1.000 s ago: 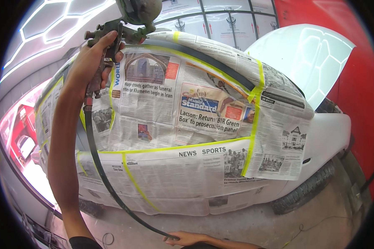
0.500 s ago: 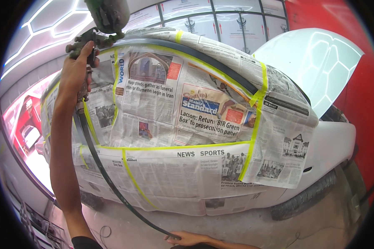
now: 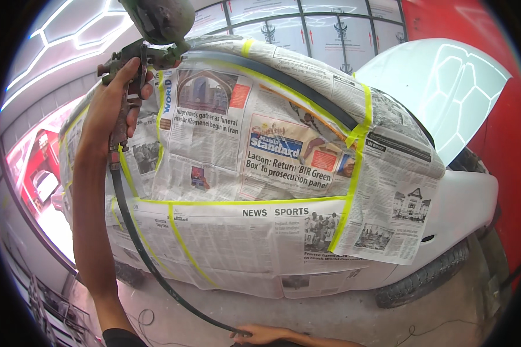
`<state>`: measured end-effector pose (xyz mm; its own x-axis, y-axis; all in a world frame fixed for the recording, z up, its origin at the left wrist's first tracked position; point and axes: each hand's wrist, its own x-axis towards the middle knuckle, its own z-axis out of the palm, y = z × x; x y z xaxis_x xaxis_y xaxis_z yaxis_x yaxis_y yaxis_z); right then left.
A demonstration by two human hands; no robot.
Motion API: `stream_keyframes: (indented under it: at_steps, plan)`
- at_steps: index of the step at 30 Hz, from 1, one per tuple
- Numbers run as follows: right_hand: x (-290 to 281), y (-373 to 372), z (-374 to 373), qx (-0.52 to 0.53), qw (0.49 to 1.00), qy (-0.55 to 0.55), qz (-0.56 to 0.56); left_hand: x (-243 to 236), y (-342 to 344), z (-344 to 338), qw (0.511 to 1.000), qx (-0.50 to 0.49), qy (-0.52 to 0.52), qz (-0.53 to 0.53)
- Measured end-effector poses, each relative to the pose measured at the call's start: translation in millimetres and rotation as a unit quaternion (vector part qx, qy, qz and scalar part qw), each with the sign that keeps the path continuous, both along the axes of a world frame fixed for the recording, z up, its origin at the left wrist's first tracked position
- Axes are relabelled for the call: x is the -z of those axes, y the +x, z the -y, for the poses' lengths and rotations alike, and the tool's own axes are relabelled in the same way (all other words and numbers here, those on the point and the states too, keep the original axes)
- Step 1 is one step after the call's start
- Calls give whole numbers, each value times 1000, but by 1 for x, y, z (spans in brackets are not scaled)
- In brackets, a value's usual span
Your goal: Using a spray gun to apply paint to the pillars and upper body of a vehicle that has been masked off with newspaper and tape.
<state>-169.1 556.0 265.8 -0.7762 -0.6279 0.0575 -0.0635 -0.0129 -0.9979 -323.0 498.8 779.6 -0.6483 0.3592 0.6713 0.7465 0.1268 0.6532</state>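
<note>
Raised at the upper left, my left hand (image 3: 113,104) is wrapped round the grip of a paint spray gun (image 3: 139,61). Its dark, stained cup (image 3: 161,22) sits on top, and the nozzle side points right, close in view to a dark arched strip (image 3: 278,75) along the car's roof edge. From the base of the grip a black air hose (image 3: 134,225) curves down to the lower middle. There my right hand (image 3: 260,333) is closed around it. Newspaper sheets (image 3: 214,150) cover the car's side, held by yellow masking tape (image 3: 260,202).
A pale hood (image 3: 440,92) stands raised at the right, above the white front fender (image 3: 469,199) and a tyre (image 3: 425,277). Behind it is a red wall (image 3: 503,139). A thin cable (image 3: 147,324) lies on the concrete floor (image 3: 330,315); metal racks (image 3: 49,315) stand lower left.
My left hand and the spray gun have moved slightly right, and the gun appears larger. The hose has shifted with them. My right hand stays nearly in place on the hose.
</note>
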Motion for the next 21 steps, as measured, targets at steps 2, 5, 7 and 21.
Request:
stream_keyframes:
  at_steps: [2,5,7,21]
  plan:
    - [0,2,-2,-10,1000,-5,2,2,0,0,1000,10,4,4]
    - [1,1,-4,-14,1000,3,6,1,-2,2,1000,-10,11,4]
    - [6,0,-5,-7,1000,-2,12,0,-10,6,999,-37,15,0]
    - [4,2,-10,-10,1000,18,0,5,-8,11,997,-69,25,-7]
